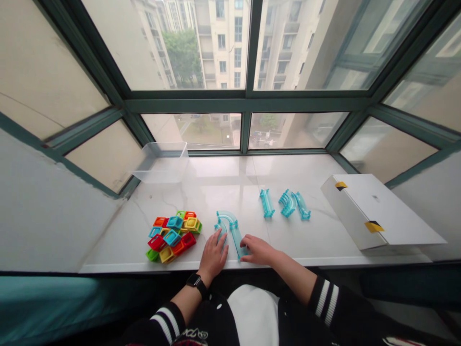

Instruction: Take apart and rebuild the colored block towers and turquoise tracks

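On the ledge in front of me, translucent blue toy track pieces form a bent shape, with a curved track piece (226,215) at its top and a straight track piece (236,239) running down its right side. My left hand (213,254) is closed over a track piece (221,225) on the left side, covering much of it. My right hand (256,250) grips the lower part of the straight piece at its right edge, thumb near the bottom end. Whether the pieces are fully joined I cannot tell.
Left of my hands lies a pile of coloured square toy blocks (172,236). More blue tracks lie at right: a straight piece (267,203), a curved piece (287,203) and another piece (302,206). A clear plastic bin (160,177) and white box (389,206) stand farther out.
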`<state>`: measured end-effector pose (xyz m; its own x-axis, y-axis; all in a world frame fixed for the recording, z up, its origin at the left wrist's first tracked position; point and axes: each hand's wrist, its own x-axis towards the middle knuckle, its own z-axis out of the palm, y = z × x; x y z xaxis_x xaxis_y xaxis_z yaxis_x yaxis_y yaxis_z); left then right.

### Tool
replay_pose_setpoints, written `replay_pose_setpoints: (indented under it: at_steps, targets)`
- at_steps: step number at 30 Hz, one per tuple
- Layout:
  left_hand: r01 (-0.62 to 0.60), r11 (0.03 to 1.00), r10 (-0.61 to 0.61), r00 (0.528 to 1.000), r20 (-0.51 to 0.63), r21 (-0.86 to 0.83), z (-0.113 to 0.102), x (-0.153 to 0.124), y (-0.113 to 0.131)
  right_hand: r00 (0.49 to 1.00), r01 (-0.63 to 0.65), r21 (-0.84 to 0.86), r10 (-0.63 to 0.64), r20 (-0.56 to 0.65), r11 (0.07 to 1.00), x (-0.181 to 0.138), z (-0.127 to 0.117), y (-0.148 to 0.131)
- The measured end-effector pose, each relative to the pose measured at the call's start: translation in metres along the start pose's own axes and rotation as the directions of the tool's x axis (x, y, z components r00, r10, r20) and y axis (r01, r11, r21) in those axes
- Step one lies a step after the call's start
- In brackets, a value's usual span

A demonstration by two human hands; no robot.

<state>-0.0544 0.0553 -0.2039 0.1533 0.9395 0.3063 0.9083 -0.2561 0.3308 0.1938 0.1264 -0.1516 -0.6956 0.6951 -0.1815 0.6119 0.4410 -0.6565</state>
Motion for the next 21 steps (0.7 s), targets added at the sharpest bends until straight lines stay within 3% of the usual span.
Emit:
replay_pose_setpoints:
  at_steps: [5, 11, 15, 21]
  targets:
    - [-0.003, 1.000, 0.003, 1.000, 0.004, -0.012, -0.002, 0.000, 0.001, 1.000, 0.012, 0.096, -0.010, -0.027, 0.995, -0.027, -0.018, 0.014]
    - [-0.003, 1.000, 0.003, 1.000, -0.011, -0.025, 0.001, 0.000, 0.000, 0.980, -0.013, 0.177, 0.047, -0.193, 0.984, -0.053, -0.025, 0.036]
    - [0.002, 0.997, -0.006, 0.999, -0.054, -0.079, 0.000, -0.001, 0.000, 0.956, 0.008, 0.203, 0.052, -0.289, 0.979, -0.065, -0.033, 0.034]
    - [0.013, 0.975, -0.052, 0.984, -0.173, -0.221, -0.029, 0.007, 0.015, 0.924, 0.031, 0.166, 0.035, -0.381, 0.986, -0.080, -0.047, 0.023]
